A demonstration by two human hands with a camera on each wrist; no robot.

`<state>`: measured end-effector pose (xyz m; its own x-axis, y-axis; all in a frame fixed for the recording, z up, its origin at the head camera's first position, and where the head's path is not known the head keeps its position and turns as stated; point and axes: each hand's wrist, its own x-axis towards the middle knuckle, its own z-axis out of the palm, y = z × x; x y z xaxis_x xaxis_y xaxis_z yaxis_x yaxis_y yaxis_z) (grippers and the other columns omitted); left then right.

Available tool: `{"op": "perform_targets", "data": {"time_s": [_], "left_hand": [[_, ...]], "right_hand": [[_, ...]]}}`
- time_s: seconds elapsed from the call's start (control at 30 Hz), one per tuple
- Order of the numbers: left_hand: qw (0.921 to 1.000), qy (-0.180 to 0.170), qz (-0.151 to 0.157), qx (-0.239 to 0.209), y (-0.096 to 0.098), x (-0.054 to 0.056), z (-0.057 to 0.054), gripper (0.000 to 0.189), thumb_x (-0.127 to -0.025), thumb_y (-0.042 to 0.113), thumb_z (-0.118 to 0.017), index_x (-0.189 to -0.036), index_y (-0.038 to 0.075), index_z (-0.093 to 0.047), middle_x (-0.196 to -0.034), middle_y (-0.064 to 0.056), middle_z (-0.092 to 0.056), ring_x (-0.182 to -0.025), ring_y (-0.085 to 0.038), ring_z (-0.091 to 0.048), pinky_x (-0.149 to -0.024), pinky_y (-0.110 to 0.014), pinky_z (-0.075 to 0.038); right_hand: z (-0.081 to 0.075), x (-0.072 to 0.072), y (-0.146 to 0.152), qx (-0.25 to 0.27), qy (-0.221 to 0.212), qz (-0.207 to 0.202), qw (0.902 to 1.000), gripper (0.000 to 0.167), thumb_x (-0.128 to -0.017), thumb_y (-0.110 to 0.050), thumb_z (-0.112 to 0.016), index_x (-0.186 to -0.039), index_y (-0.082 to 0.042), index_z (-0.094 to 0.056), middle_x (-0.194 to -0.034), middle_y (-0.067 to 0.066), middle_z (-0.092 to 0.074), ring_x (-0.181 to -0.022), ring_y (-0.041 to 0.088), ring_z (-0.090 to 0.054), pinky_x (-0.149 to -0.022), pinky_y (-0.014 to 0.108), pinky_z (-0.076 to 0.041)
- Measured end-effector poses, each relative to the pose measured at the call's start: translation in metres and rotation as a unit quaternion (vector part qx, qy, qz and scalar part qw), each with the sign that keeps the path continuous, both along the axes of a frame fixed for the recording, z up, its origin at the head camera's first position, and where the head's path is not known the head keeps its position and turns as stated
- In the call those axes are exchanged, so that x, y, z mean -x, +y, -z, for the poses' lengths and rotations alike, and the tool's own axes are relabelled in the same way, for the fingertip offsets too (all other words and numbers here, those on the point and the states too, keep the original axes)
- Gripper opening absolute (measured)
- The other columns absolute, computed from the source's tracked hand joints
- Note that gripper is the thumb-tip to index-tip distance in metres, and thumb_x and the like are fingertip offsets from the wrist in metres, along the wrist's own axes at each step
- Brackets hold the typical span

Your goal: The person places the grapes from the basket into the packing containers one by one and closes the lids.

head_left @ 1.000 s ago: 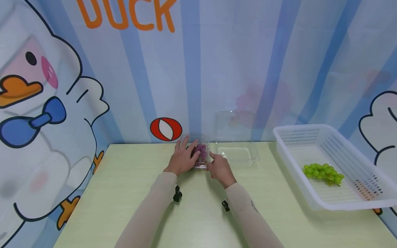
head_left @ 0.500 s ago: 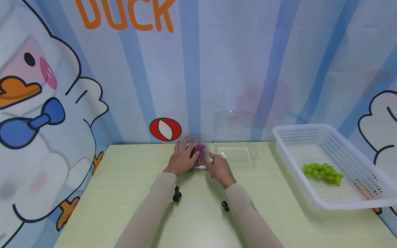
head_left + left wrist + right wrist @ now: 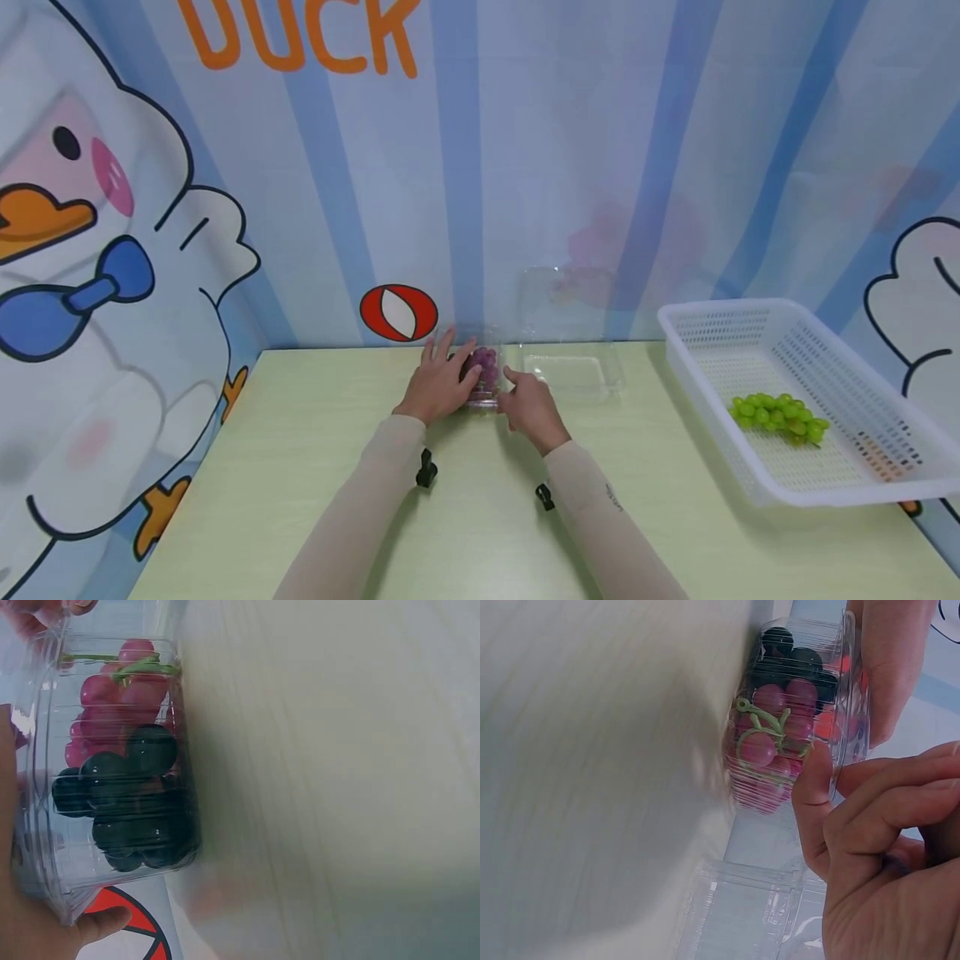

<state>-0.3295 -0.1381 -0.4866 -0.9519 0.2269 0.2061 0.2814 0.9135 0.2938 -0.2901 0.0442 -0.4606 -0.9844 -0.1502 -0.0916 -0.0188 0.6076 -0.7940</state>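
Note:
A clear plastic clamshell box [image 3: 482,405] stands at the table's back edge with its lid over the fruit inside. Pink-purple grapes [image 3: 142,697] fill one end, and dark, nearly black grapes [image 3: 139,825] the other. My left hand [image 3: 438,385] lies spread on the lid from the left, fingers mostly straight and one reaching past the rim. On the right, my right hand [image 3: 532,408] pinches the box's rim between thumb and index finger, its other fingers curled. The left palm hides part of the lid in the head view.
A second clear box [image 3: 572,372] stands right of the first, its lid raised against the curtain. Farther right, a white perforated basket [image 3: 708,425] holds a bunch of green grapes [image 3: 780,418]. A duck-printed curtain [image 3: 555,167] hangs behind the table.

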Motion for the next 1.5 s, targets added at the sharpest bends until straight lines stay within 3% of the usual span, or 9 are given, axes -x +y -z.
{"op": "perform_targets", "data": {"time_s": [0.17, 0.4, 0.73, 1.17, 1.5], "left_hand": [[0.9999, -0.001, 0.002, 0.015, 0.003, 0.002, -0.005, 0.059, -0.106, 0.05, -0.04, -0.16, 0.027, -0.036, -0.168, -0.016, -0.019, -0.153, -0.048, -0.016, -0.114, -0.065, -0.032], [0.9985, -0.025, 0.012, 0.047, 0.009, 0.005, -0.012, 0.064, -0.104, 0.056, -0.038, -0.162, 0.029, -0.031, -0.17, -0.012, -0.016, -0.155, -0.044, -0.008, -0.117, -0.072, -0.017], [0.9936, -0.003, 0.056, 0.098, 0.02, 0.016, -0.013, 0.065, -0.103, 0.057, -0.036, -0.161, 0.027, -0.033, -0.168, -0.012, -0.023, -0.153, -0.044, -0.018, -0.117, -0.071, -0.016], [0.993, -0.018, 0.074, 0.09, 0.025, 0.025, -0.017, 0.063, -0.104, 0.054, -0.038, -0.161, 0.028, -0.032, -0.168, -0.013, -0.023, -0.152, -0.047, -0.019, -0.118, -0.071, -0.014], [0.9927, -0.019, 0.069, 0.097, 0.029, 0.026, -0.016, 0.065, -0.104, 0.058, -0.035, -0.161, 0.027, -0.032, -0.168, -0.012, -0.023, -0.152, -0.048, -0.019, -0.117, -0.073, -0.013]], "right_hand": [[-0.002, 0.001, 0.003, 0.002, 0.005, -0.001, 1.0, 0.06, -0.096, -0.005, -0.057, -0.154, -0.005, -0.041, -0.085, 0.007, -0.077, -0.04, 0.013, -0.051, -0.042, 0.025, -0.036], [-0.002, 0.002, 0.006, 0.012, -0.001, 0.003, 0.9999, 0.06, -0.098, -0.007, -0.057, -0.155, -0.005, -0.04, -0.091, 0.011, -0.077, -0.041, 0.013, -0.051, -0.042, 0.025, -0.036], [0.004, 0.001, 0.005, 0.031, 0.002, 0.003, 0.9995, 0.06, -0.096, -0.004, -0.055, -0.154, -0.004, -0.041, -0.089, 0.011, -0.076, -0.043, 0.013, -0.051, -0.044, 0.025, -0.037], [0.004, -0.001, 0.006, 0.059, -0.004, 0.007, 0.9982, 0.06, -0.096, -0.002, -0.056, -0.154, -0.005, -0.043, -0.091, 0.013, -0.077, -0.043, 0.013, -0.052, -0.043, 0.024, -0.039], [-0.002, -0.011, 0.011, 0.047, 0.008, 0.017, 0.9987, 0.047, -0.098, -0.006, -0.062, -0.144, 0.001, -0.055, -0.093, 0.011, -0.078, -0.055, 0.026, -0.067, -0.045, 0.025, -0.042]]}}
